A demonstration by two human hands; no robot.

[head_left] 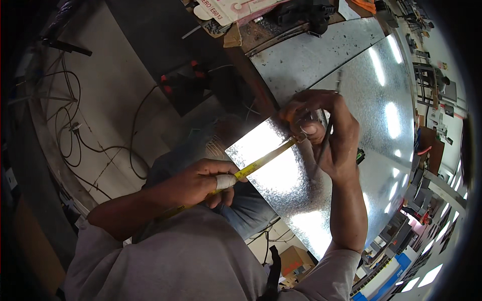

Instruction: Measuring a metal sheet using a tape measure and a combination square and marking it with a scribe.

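Observation:
A yellow tape measure blade runs slantwise over the corner of a shiny galvanized metal sheet. My left hand, with a white wrap around the thumb, is closed on the blade at the sheet's near-left edge; more blade shows beyond it toward my forearm. At the blade's other end my right hand is bent over the sheet, fingers curled. A thin dark rod lies in this hand. Something orange shows by its fingertips, too shaded to name. Where the tape case is, I cannot tell.
Behind the sheet lies a duller grey metal plate on the bench. A cardboard package and dark tools stand at the back. Cables loop over the floor at left. A cardboard box sits below the sheet's near edge.

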